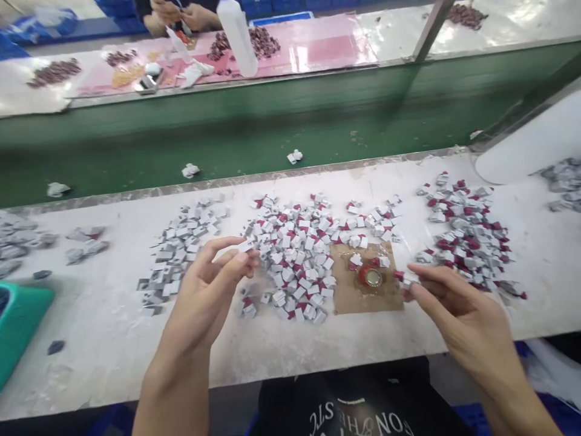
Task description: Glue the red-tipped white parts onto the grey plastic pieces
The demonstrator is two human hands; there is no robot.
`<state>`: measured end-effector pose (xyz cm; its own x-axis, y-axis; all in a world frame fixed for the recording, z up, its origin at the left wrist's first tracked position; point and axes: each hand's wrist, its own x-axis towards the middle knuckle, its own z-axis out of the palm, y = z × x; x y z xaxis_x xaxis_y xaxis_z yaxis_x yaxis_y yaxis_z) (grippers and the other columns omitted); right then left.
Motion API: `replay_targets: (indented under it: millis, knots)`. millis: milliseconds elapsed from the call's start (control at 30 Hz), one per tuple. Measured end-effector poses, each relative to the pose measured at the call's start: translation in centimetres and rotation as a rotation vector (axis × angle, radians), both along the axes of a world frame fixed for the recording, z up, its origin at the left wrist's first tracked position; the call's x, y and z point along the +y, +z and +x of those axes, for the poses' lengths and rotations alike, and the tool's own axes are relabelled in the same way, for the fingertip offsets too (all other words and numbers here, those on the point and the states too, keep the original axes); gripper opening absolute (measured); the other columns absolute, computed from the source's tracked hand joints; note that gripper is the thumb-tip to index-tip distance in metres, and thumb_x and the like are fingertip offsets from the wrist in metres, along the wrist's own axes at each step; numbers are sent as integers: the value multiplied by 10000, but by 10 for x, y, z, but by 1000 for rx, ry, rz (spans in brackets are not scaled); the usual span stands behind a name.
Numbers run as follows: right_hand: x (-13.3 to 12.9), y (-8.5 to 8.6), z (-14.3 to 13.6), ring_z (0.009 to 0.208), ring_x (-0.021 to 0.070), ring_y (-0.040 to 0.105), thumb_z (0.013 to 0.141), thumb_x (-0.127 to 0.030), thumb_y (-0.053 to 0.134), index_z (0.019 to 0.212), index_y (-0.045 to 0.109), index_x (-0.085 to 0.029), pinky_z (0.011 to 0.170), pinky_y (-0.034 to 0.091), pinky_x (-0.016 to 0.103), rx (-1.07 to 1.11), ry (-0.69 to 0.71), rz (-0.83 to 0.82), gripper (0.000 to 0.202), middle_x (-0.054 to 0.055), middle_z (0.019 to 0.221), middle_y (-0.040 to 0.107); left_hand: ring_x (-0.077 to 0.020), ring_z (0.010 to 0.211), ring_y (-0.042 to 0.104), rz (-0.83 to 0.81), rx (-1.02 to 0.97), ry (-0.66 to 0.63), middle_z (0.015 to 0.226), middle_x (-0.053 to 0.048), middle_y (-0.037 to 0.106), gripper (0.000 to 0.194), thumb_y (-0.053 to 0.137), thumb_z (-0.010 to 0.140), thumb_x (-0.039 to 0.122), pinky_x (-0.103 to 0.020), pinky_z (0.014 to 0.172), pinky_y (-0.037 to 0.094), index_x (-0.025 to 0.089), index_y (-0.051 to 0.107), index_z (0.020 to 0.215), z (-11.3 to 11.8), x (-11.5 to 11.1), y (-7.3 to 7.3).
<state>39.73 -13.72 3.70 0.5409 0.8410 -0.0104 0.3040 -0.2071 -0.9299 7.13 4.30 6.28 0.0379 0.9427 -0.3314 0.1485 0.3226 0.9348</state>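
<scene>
The right hand (458, 306) pinches a red-tipped piece (410, 278), long axis sideways, red end pointing left toward the card (358, 303) and its round tin (373, 277). Farther off, the left hand (215, 281) pinches a white piece (246, 245) by the pile (295, 242).

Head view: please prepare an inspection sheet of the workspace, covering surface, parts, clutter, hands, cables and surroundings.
Surface: pale worktable, marked.
Parts: grey pile, white-and-maroon middle pile and right-hand pile; brown cardboard bearing a round red-rimmed item.
Clutter: stray dark piece near the green bin.
Hands: left hand pinches a white part; right hand pinches a white-and-maroon part.
Cables: nothing seen.
Surroundings: another person's hands over the opposite bench, which holds a white bottle.
</scene>
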Motion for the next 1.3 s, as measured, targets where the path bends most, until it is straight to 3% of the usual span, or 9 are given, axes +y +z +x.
replay_targets:
  millis: [167,333,400,633,833,933,1067,1300]
  knots:
    - [7,-3,-11,1026,297,857,1085,-389,842,1222,933,-384,805,742,413,-61,80,12,164,68,1160,875,-240,780,784,-66,-79,-98,806,-31,813,405,1070,794,492,-341,663,641,297,750,948,31,-8,0]
    - [7,-6,-17,990,297,863,1093,-319,814,1179,914,-347,786,721,424,-103,124,43,134,60,1116,892,-279,900,864,-108,-141,-192,973,-76,882,424,1053,851,494,-404,814,750,283,871,1171,56,-22,2]
    - [7,-8,-18,995,300,865,1096,-302,804,1176,908,-344,779,719,426,-101,135,51,138,58,1116,898,-305,961,883,-123,-147,-261,1018,-91,892,355,1008,905,501,-422,834,758,287,886,1161,65,-28,1]
    - [9,-10,-17,1007,291,873,1084,-290,816,1164,918,-331,812,733,420,-61,117,57,135,55,1125,914,-234,952,829,62,-106,-400,1020,-37,857,100,873,1027,377,-364,860,728,333,888,1115,102,-36,-5]
    - [11,-5,-13,1014,288,892,1040,-376,912,1144,957,-362,857,762,407,212,33,60,114,44,1103,923,-271,1061,881,-3,-181,-453,1136,-60,902,101,862,1034,353,-422,953,767,307,867,1124,120,-35,-5]
    - [16,-4,-9,1041,315,914,996,-468,973,1138,963,-371,920,785,464,435,-41,139,172,49,1112,939,-275,1054,893,-25,-236,-505,1139,-56,909,99,864,1029,339,-430,942,779,309,874,1123,130,-38,-1]
    - [25,-3,-7,1097,336,918,980,-534,985,1139,956,-379,1027,774,552,578,-16,174,224,48,1128,948,-265,1077,891,-15,-324,-548,1185,-48,908,125,858,1034,300,-431,1003,773,312,886,1156,144,-45,6]
    - [27,0,-8,988,249,907,946,-502,1025,1114,967,-409,909,769,378,632,-10,182,200,12,1073,944,-246,1084,873,23,-361,-553,1159,-39,880,137,854,1038,247,-398,1021,737,303,893,1157,154,-51,7]
